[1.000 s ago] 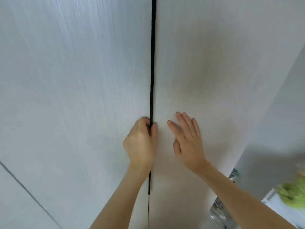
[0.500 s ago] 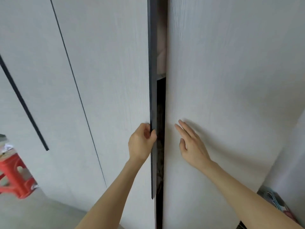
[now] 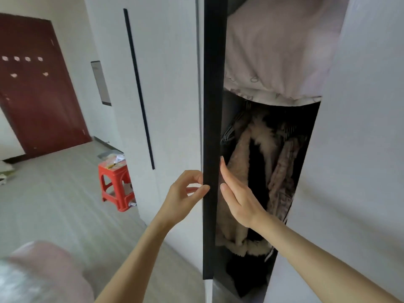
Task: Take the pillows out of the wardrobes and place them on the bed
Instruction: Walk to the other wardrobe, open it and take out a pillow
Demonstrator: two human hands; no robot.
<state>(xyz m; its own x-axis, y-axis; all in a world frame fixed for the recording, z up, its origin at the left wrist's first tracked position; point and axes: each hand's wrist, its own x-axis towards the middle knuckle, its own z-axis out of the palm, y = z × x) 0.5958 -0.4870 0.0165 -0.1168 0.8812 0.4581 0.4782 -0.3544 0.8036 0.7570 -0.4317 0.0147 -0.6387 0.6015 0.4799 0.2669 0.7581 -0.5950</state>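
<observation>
Your left hand [image 3: 183, 193]: thumb and curled fingers are pinched lightly on the black front edge strip of the left white wardrobe door [image 3: 212, 132], with some fingers loose behind it. It's a fingertip hold, not a full wrap. Your right hand [image 3: 238, 193] is flat, with the fingers [image 3: 225, 171] together and straight, laid along the inner side of that same edge strip and gripping nothing.

For the swing, get more finger around the strip before pulling wider; a tip pinch may slip off. Push outward with the right palm low on the edge so both hands share the door, then free the right hand once the gap is wide enough.

The door is only partly open. The right white wardrobe door [image 3: 358, 149] looks shut or nearly so and covers part of the opening; it probably needs opening too for clear reach.

The pale pink soft bundle with small printed motifs [image 3: 277, 53], likely the pillow or bedding, sits on the upper shelf inside the wardrobe, above the hanging beige fur-trimmed coats [image 3: 247, 171]. It bulges over the shelf lip, so support it from below when you take it. I cannot tell how many pillows are there.

Mind the swing side: the red plastic stool [image 3: 115, 184] stands near the wardrobe front to the left, probably clear of the door arc. A blurred pink soft edge [image 3: 43, 265] at bottom left may be the bed.
</observation>
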